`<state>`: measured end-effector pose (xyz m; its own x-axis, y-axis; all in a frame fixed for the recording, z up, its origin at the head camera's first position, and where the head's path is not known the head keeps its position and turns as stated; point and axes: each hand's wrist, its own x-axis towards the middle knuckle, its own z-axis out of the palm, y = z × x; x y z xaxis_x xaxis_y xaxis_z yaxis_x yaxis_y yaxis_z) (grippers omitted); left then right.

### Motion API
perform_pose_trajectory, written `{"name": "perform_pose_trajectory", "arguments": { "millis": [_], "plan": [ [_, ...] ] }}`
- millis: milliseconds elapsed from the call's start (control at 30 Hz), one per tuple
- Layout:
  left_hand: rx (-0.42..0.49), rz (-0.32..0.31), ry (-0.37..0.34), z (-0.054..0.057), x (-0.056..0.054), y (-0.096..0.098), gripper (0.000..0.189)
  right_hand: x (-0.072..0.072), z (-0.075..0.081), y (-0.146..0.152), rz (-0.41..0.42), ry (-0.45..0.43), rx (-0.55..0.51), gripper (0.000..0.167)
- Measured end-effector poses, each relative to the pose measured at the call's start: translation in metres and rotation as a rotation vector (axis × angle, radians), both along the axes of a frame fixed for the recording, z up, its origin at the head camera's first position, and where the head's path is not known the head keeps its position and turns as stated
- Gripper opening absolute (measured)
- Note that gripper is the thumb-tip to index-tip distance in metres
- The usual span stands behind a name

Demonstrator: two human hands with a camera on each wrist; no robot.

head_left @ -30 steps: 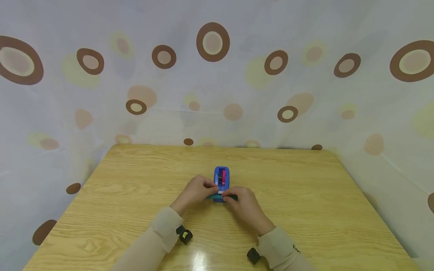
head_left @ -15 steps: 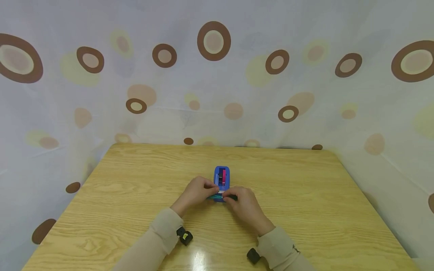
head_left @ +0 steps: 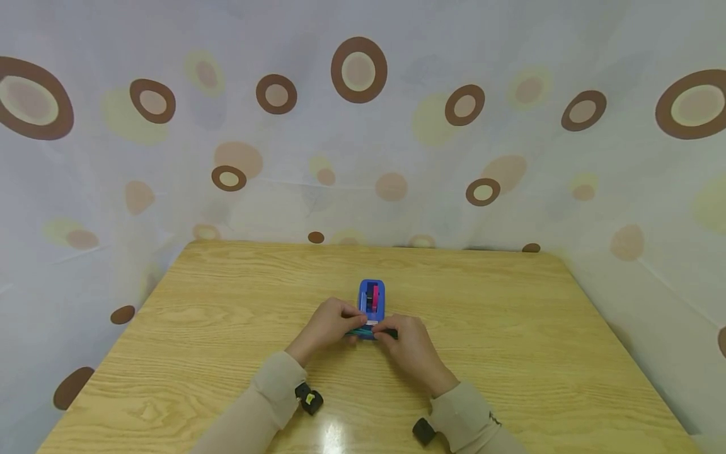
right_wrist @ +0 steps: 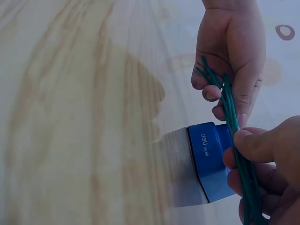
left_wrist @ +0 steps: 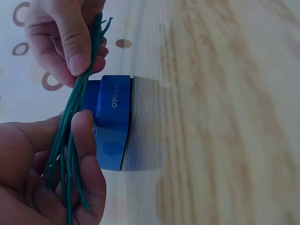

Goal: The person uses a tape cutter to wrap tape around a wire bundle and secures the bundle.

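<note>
Between the two hands runs a bundle of thin green wire-like strands (left_wrist: pixel 70 126), its loose ends spreading apart. My left hand (head_left: pixel 328 325) pinches one end section between thumb and fingers. Close beside it, the right hand (head_left: pixel 413 345) pinches the bundle with thumb and fingertips, as the right wrist view of the strands (right_wrist: pixel 243 171) shows. Directly behind the bundle stands a blue tape dispenser (left_wrist: pixel 115 110) marked "deli", with a pink roll (head_left: pixel 375 296) in its slot. The hands hide part of its near end in the head view.
A wood-grain table (head_left: pixel 493 315) extends around the hands and dispenser. At its far edge hangs a pale curtain (head_left: pixel 420 38) with brown and yellow dots, which also closes off both sides. A small black device (head_left: pixel 309 399) sits at each sleeve cuff.
The left fingers have shifted slightly, and a fingertip shows below the bundle. The right hand and tape dispenser stay in nearly the same place.
</note>
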<state>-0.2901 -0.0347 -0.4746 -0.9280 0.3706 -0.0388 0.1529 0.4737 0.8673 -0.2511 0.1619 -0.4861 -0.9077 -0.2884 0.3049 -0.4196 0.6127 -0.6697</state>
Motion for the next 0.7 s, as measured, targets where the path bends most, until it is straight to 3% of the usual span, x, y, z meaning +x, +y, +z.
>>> {"name": "perform_pose_trajectory", "arguments": {
  "millis": [700],
  "plan": [
    [-0.042, 0.008, 0.006, 0.0003, 0.0010, -0.0002, 0.015, -0.0013, -0.0056, -0.0014, -0.017, -0.045, -0.055, 0.010]
  ]
}}
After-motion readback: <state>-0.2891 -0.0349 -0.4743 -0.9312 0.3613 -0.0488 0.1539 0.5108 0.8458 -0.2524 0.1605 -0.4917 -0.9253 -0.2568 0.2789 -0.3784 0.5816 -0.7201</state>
